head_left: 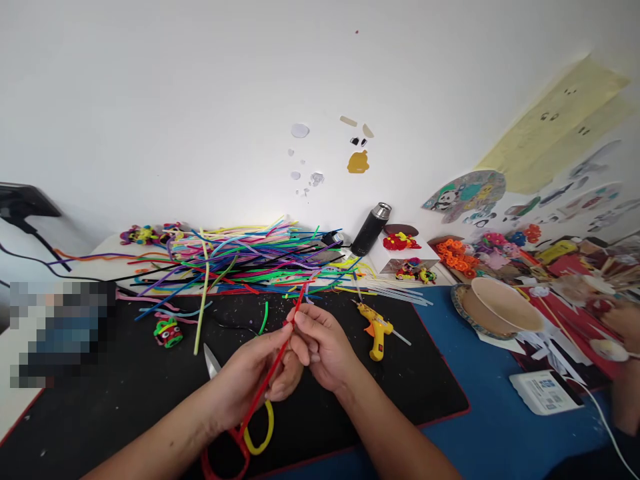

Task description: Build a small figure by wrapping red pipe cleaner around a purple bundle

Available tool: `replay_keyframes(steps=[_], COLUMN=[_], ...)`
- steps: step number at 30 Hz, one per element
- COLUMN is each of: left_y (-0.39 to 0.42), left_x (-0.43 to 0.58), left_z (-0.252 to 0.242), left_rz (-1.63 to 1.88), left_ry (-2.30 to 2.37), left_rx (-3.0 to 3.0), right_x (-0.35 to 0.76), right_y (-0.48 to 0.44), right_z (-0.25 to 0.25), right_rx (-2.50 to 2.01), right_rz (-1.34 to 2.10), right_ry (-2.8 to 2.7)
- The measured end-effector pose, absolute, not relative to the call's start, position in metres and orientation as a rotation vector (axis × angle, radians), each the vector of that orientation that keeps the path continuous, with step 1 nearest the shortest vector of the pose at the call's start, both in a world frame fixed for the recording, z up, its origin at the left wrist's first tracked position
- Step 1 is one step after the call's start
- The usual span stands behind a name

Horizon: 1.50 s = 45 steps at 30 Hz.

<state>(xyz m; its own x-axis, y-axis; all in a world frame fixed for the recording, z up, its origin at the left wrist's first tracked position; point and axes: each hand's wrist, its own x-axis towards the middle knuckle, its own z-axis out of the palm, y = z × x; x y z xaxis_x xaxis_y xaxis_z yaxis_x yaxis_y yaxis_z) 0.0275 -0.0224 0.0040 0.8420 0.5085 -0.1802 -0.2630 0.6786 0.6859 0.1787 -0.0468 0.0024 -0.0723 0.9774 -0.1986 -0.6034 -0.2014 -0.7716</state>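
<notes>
Both my hands meet over the black mat (400,400), fingers pinched on a red pipe cleaner (273,373). It runs at a slant from low near the mat up past my fingertips. My left hand (260,367) grips it by thumb and forefinger, with the other fingers curled. Pressed up against it, my right hand (320,337) pinches the same pipe cleaner a little higher. Scissors (260,433) with red and yellow handles lie under my left wrist, partly covered. To the right of my hands rests a yellow glue gun (376,330).
Many coloured pipe cleaners (240,257) are heaped along the wall. A small figure with eyes (169,332) lies at left. Behind stand a black thermos (370,230) and a white box (413,253). At right are a bowl (505,303) and another person's hand (623,323).
</notes>
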Motion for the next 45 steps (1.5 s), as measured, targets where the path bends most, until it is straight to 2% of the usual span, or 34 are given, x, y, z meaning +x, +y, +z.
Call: replay_keyframes(steps=[4,8,21,34,40,45], left_y=[-0.009,0.0,-0.021,-0.027,-0.032,-0.011], left_x=[0.022,0.016,0.027,0.031,0.033,0.022], left_z=[0.008,0.012,0.013,0.002,-0.002,0.004], left_rz=[0.559,0.637,0.521,0.521,0.505,0.399], left_ry=[0.612,0.712,0.337,0.249,0.354,0.528], left_rx=[1.098,1.245,0.531,0.483,0.673,1.114], right_x=[0.185,0.188,0.178,0.174,0.175,0.186], right_y=[-0.047,-0.048,-0.048,-0.053,-0.055,-0.056], right_z=[0.006,0.01,0.017,0.015,0.014,0.013], right_rx=[-0.892,-0.933,-0.877,-0.855,-0.88,-0.913], right_rz=[1.488,1.393,1.422,1.477,1.469,1.424], right_ry=[-0.589,-0.601,-0.693,-0.675,-0.666,-0.649])
